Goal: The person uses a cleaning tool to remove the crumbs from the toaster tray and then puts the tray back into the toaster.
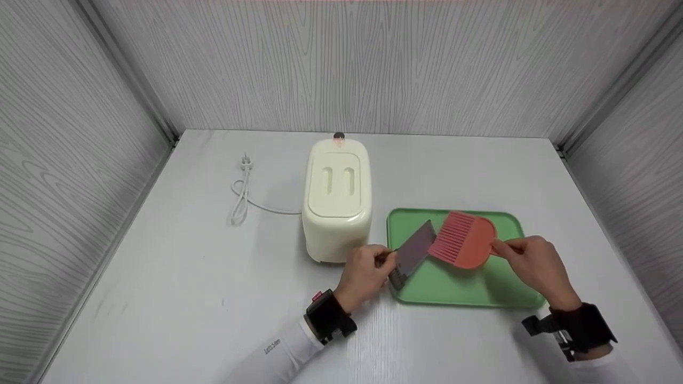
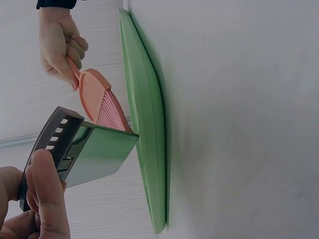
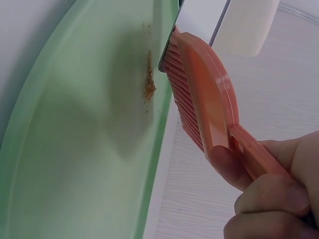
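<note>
My left hand (image 1: 368, 272) grips a crumb tray (image 1: 416, 250) by its dark slotted end. The flat metal plate is tilted above the left part of a green tray (image 1: 453, 290). In the right wrist view a small line of brown crumbs (image 3: 149, 87) lies on the green tray. My right hand (image 1: 533, 264) pinches the short handle of an orange brush (image 1: 476, 246), also held over the green tray. Its pink bristles (image 3: 182, 94) meet the far end of the crumb tray in both wrist views.
A cream toaster (image 1: 337, 232) with a lid on top stands left of the green tray. Its white cord (image 1: 272, 209) runs left to a bundled loop and a plug (image 1: 246, 162). Grey wood-grain panels (image 1: 341, 64) enclose the white table at the back and sides.
</note>
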The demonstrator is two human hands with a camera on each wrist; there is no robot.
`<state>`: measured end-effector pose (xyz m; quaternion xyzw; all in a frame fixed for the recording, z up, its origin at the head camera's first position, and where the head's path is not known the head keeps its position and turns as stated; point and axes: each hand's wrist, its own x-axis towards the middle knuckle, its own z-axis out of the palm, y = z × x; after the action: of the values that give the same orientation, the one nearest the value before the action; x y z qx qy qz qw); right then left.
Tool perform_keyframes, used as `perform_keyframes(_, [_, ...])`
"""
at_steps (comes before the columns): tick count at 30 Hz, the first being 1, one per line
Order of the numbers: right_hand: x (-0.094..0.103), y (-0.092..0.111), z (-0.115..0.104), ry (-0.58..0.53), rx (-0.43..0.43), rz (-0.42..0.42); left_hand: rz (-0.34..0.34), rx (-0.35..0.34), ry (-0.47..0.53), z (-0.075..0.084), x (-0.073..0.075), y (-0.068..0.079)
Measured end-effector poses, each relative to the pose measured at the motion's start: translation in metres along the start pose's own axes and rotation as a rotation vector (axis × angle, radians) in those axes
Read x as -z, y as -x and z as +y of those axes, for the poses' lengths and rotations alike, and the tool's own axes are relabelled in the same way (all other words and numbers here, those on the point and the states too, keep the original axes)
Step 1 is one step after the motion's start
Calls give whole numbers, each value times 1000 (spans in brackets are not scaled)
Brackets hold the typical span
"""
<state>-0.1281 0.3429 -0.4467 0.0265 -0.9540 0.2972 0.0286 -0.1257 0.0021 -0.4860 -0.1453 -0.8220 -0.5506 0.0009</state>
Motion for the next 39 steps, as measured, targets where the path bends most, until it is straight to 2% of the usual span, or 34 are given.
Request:
perform_keyframes(8, [5, 0, 0, -16, -36, 34, 4, -20, 5, -1, 0, 0])
perform_keyframes(15, [9, 2, 3, -23, -29, 59, 10, -29, -6, 0, 0, -1])
perform_keyframes(22, [17, 4, 3, -43, -21, 70, 10, -3, -6, -1, 1, -2])
perform_keyframes(30, [16, 8, -6, -104, 2, 32, 2, 22, -2, -1, 2, -2])
perform_keyframes(37, [11, 14, -16, -189, 37, -10, 39, -45, -38, -1, 2, -3])
perform_keyframes(39, [9, 15, -19, -208, 45, -26, 39, -43, -37, -1, 2, -3])
